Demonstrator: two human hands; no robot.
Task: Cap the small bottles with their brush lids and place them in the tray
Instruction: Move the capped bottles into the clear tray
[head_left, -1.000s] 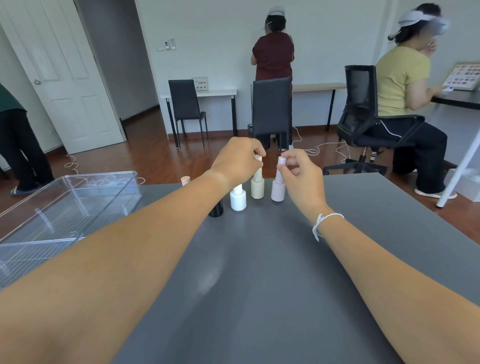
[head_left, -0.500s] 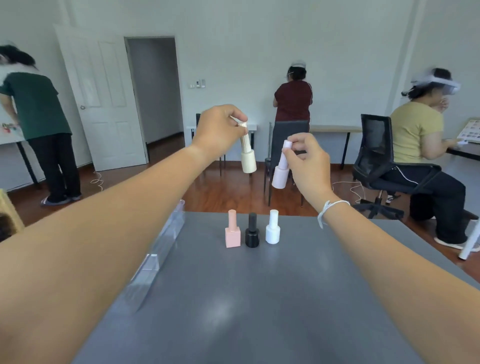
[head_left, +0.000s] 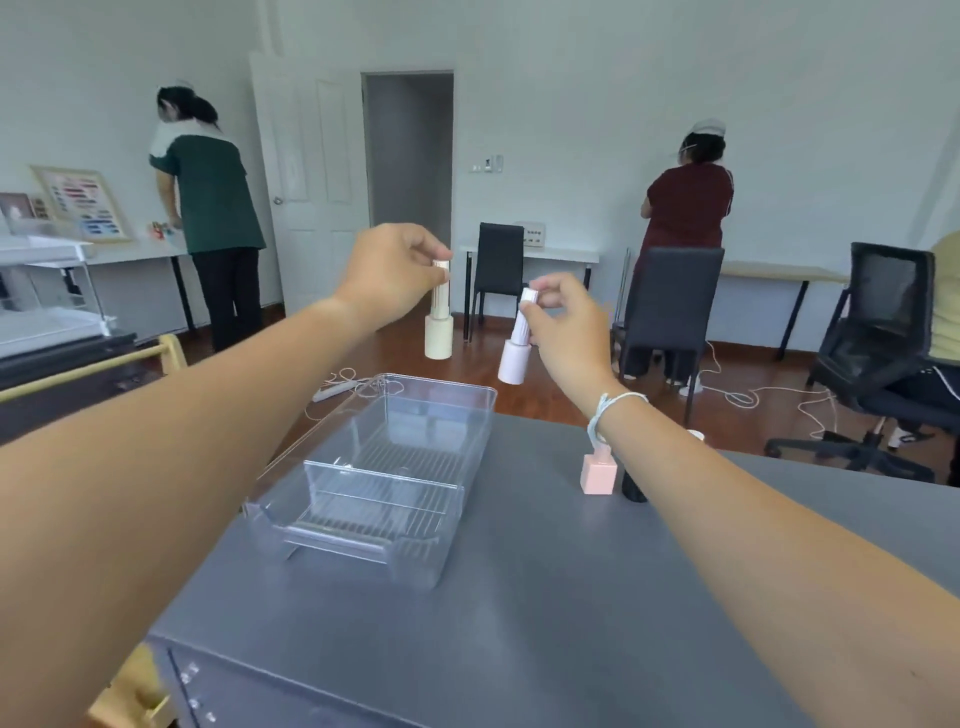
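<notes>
Left hand (head_left: 387, 273): fingers pinching the cap of a cream bottle (head_left: 439, 326), held upright in the air above the tray's far end. Right hand (head_left: 569, 325): fingers gripping the cap of a pale pink bottle (head_left: 515, 352), tilted, airborne. Clear tray (head_left: 447, 486): on grey worktop (head_left: 519, 623). Pink square bottle (head_left: 599, 472) and black bottle (head_left: 634, 486): standing right of tray.

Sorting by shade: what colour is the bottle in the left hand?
Cream bottle, held by its lid in the left hand; head view.

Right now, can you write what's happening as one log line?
left hand: holds cream bottle | right hand: holds lilac bottle | both: capped, above clear tray | tray: empty
</notes>
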